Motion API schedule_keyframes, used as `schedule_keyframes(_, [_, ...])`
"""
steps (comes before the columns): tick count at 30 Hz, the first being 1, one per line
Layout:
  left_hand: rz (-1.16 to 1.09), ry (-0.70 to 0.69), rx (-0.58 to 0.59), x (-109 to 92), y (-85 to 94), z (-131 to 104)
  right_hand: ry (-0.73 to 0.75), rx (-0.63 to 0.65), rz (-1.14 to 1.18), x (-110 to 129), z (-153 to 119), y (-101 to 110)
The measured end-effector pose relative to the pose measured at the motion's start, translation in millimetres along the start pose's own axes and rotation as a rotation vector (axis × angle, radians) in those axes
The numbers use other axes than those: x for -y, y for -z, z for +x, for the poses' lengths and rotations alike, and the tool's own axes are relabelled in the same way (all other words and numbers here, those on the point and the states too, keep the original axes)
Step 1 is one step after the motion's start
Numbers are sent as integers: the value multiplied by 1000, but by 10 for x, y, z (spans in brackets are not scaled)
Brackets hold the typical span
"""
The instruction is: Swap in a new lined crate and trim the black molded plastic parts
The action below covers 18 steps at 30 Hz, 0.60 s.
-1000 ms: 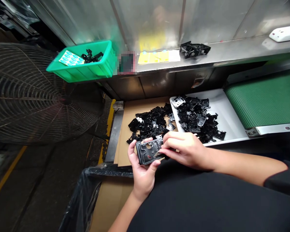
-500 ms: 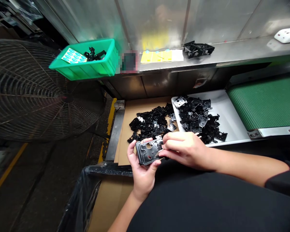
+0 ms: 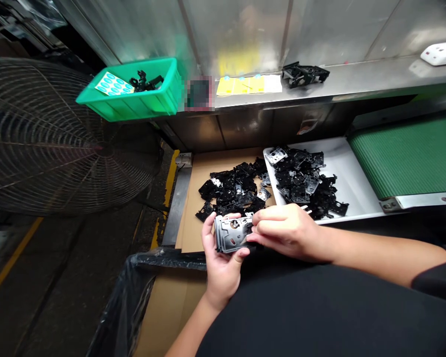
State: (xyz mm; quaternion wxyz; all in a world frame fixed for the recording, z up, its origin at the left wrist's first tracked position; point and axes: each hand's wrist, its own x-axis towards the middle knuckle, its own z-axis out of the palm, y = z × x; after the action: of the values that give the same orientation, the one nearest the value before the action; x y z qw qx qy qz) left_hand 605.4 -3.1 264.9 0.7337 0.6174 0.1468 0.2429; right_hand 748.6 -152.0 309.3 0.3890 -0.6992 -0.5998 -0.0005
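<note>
My left hand (image 3: 222,270) is wrapped round a flat black plastic part (image 3: 232,235) with cut-out holes, gripping it by its left end and lower edge. Fingers and thumb press on opposite sides of it. Over the part's right end, my right hand (image 3: 284,230) is closed in a pinch. A thin pale tool (image 3: 306,209) pokes out behind its knuckles; its kind and working end are mostly hidden by the fingers. Just beyond my hands lie a heap of similar black parts (image 3: 232,188) on cardboard (image 3: 196,198) and another pile (image 3: 301,181) in a white tray (image 3: 353,173).
A green conveyor belt (image 3: 412,158) runs at the right. On the steel ledge (image 3: 357,82) sit a green bin (image 3: 134,106), yellow labels (image 3: 241,86) and black frames (image 3: 305,74). A large fan (image 3: 67,144) stands left, a plastic-lined box (image 3: 167,302) below.
The black part has shifted slightly right and its face has tilted, catching more light. My left hand moved with it; my right hand stays at its right end.
</note>
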Motion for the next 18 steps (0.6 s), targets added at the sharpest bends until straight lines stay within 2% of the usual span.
schedule_keyframes(5, [-24, 49, 11, -23, 48, -8, -57, 1, 41, 39, 0, -4])
schedule_keyframes(9, [-139, 119, 72, -136, 93, 21, -177, -121, 184, -4, 53, 96])
schedule_keyframes(10, [-158, 136, 89, -164, 96, 29, -207, -100, 241, -30, 66, 129])
schedule_keyframes(12, [-171, 170, 105, -205, 90, 47, -232, 36, 367, -82, 79, 173])
schedule_keyframes(14, [-177, 180, 76, -218, 70, 70, -235, 152, 448, -116, 67, 163])
schedule_keyframes(15, [-179, 174, 51, -216, 58, 82, -257, 147, 470, -123, 52, 135])
schedule_keyframes(18, [-166, 142, 61, -198, 40, 109, -357, -25, 510, -102, -11, -5])
